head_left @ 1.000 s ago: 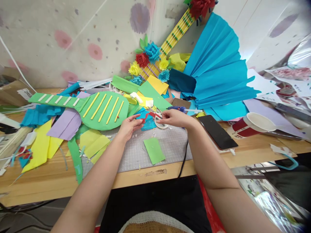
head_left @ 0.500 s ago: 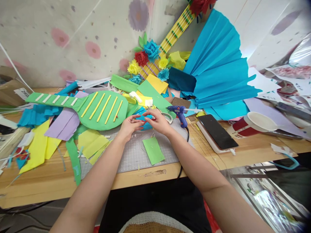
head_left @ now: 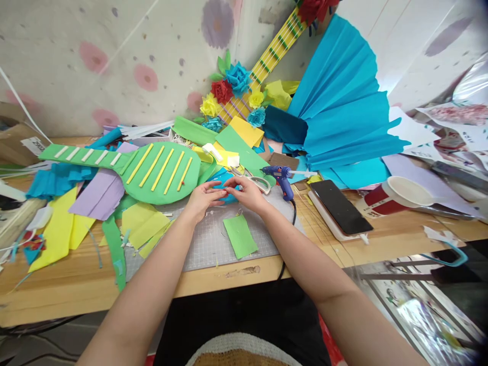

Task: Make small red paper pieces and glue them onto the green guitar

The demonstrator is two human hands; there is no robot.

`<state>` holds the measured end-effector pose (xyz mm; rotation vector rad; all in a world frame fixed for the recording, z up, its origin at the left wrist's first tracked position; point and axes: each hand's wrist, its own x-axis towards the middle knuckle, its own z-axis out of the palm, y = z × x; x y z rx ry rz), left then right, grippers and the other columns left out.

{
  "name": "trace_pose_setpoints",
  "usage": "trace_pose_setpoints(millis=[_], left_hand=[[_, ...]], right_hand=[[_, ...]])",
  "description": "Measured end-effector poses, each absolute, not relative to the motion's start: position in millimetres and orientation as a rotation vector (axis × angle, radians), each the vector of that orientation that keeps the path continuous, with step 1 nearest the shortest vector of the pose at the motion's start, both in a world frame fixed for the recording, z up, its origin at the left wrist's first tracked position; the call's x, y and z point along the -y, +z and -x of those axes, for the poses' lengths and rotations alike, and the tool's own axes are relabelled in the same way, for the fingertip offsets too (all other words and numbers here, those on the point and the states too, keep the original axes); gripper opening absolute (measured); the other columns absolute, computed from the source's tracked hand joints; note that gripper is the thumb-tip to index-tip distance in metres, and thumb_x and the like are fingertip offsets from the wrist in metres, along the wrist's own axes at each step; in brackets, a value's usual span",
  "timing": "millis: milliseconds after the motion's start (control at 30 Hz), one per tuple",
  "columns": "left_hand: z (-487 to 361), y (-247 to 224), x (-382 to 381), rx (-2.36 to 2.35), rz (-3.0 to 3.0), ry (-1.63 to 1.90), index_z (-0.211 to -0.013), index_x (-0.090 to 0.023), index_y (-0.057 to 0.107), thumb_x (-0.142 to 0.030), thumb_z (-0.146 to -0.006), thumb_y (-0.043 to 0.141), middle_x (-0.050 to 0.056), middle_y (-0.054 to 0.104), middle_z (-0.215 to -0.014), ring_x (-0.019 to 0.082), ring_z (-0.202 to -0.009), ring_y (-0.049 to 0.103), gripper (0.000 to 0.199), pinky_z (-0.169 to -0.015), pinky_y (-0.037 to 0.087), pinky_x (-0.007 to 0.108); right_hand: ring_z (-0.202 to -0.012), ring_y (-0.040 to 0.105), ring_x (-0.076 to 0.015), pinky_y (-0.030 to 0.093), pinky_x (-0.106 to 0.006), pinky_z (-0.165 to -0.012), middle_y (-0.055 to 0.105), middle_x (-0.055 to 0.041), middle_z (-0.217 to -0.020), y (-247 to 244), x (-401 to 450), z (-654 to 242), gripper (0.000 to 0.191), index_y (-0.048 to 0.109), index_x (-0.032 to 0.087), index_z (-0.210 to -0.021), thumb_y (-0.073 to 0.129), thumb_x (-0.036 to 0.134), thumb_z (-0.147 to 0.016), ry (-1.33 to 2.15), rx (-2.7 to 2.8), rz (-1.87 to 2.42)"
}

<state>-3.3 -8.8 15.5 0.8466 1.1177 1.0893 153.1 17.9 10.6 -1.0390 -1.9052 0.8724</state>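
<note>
Left hand [head_left: 204,200] and right hand [head_left: 246,193] have their fingertips bunched together over a tiny red scrap [head_left: 227,192], mostly hidden, so can't tell which one's actually gripping it. White-handled scissors [head_left: 266,187] are just beside the right hand around three o'clock, hot-glue gun [head_left: 282,179] past them, green paper rectangle [head_left: 241,236] toward five-thirty, green paper lute [head_left: 162,175] near ten.

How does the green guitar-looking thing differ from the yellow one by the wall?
The green guitar lies low, its neck pointing left; the yellow guitar slants up to the right by the wall. The green guitar's body carries yellow strips; the yellow guitar's is decked with flowers. Both have bars across a long neck.
</note>
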Motion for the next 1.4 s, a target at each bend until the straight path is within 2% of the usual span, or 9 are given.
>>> trace_pose_setpoints(millis=[133, 333, 433, 567, 833, 1033, 1167, 1300, 1400], left_hand=[[4.0, 17.3, 9.1, -1.115, -0.822, 1.078, -0.1, -0.011, 0.059, -0.016, -0.061, 0.075, 0.009, 0.07, -0.079, 0.019, -0.075, 0.067, 0.043, -0.065, 0.054, 0.029], [2.4, 19.0, 8.2, -1.115, -0.75, 1.09, -0.091, -0.011, 0.062, -0.021, -0.066, 0.071, 0.01, 0.07, -0.075, 0.019, -0.072, 0.067, 0.028, -0.062, 0.055, 0.029], [1.9, 16.9, 8.0, -1.113, -0.766, 1.101, -0.09, -0.012, 0.062, -0.024, -0.063, 0.074, 0.01, 0.069, -0.076, 0.019, -0.073, 0.067, 0.032, -0.062, 0.054, 0.029], [0.6, 15.2, 9.1, -1.136, -0.815, 1.126, -0.094, -0.012, 0.06, -0.019, -0.058, 0.077, 0.008, 0.069, -0.078, 0.019, -0.075, 0.067, 0.04, -0.062, 0.054, 0.029], [-0.9, 18.1, 10.0, -1.164, -0.828, 1.104, -0.093, -0.011, 0.062, -0.022, -0.064, 0.073, 0.01, 0.069, -0.077, 0.018, -0.072, 0.067, 0.033, -0.057, 0.053, 0.026], [-1.9, 19.4, 8.9, -1.181, -0.784, 1.122, -0.086, -0.012, 0.063, -0.026, -0.069, 0.069, 0.009, 0.069, -0.077, 0.017, -0.069, 0.067, 0.023, -0.056, 0.053, 0.025], [-2.6, 20.3, 8.3, -1.148, -0.744, 1.157, -0.085, -0.012, 0.061, -0.035, -0.071, 0.067, 0.008, 0.068, -0.075, 0.016, -0.067, 0.066, 0.028, -0.059, 0.053, 0.027], [-4.0, 18.4, 9.0, -1.084, -0.766, 1.204, -0.094, -0.013, 0.059, -0.019, -0.062, 0.074, 0.006, 0.068, -0.082, 0.016, -0.075, 0.066, 0.036, -0.067, 0.053, 0.028], [-6.6, 15.7, 9.1, -1.099, -0.752, 1.243, -0.095, -0.013, 0.058, -0.009, -0.06, 0.072, 0.005, 0.067, -0.082, 0.014, -0.074, 0.065, 0.038, -0.069, 0.053, 0.027]], right_hand=[[-0.074, 0.056, -0.0141, 0.042, -0.028, -0.068, 0.062, -0.0001, -0.077, 8.9, -18.2, -153.5, 0.016, 0.06, 0.02, -0.086, 0.054, 0.029, -0.075, 0.919, 1.863, 1.062], [-0.07, 0.055, -0.0132, 0.042, -0.028, -0.068, 0.06, 0.0006, -0.074, 7.5, -17.2, -149.5, 0.017, 0.056, 0.019, -0.085, 0.054, 0.029, -0.072, 0.996, 1.769, 1.035], [-0.069, 0.054, -0.0127, 0.043, -0.027, -0.067, 0.057, 0.001, -0.072, 4.4, -18.4, -146.3, 0.016, 0.052, 0.02, -0.083, 0.055, 0.03, -0.07, 1.035, 1.69, 1.024], [-0.067, 0.053, -0.0123, 0.044, -0.027, -0.066, 0.054, 0.0015, -0.07, -0.1, -20.3, -144.2, 0.017, 0.049, 0.02, -0.08, 0.056, 0.031, -0.069, 1.068, 1.632, 1.011], [-0.068, 0.052, -0.0123, 0.044, -0.028, -0.066, 0.055, 0.0016, -0.071, -3.0, -20.7, -146.0, 0.018, 0.049, 0.02, -0.081, 0.056, 0.031, -0.069, 1.087, 1.662, 1.007], [-0.068, 0.053, -0.0124, 0.044, -0.028, -0.066, 0.054, 0.002, -0.071, -2.0, -19.7, -146.1, 0.019, 0.05, 0.02, -0.082, 0.057, 0.031, -0.068, 1.074, 1.666, 1.014], [-0.067, 0.052, -0.0128, 0.043, -0.029, -0.067, 0.053, 0.0019, -0.07, -1.5, -20.3, -144.1, 0.02, 0.049, 0.02, -0.081, 0.057, 0.033, -0.067, 1.073, 1.624, 1.019], [-0.066, 0.052, -0.013, 0.044, -0.028, -0.065, 0.054, 0.0018, -0.07, -2.3, -22.6, -141.6, 0.022, 0.047, 0.021, -0.078, 0.059, 0.035, -0.065, 1.195, 1.479, 1.057], [-0.066, 0.053, -0.0124, 0.045, -0.027, -0.064, 0.054, 0.0024, -0.07, -2.0, -23.3, -140.4, 0.026, 0.046, 0.021, -0.077, 0.061, 0.037, -0.063, 1.292, 1.389, 1.054]])
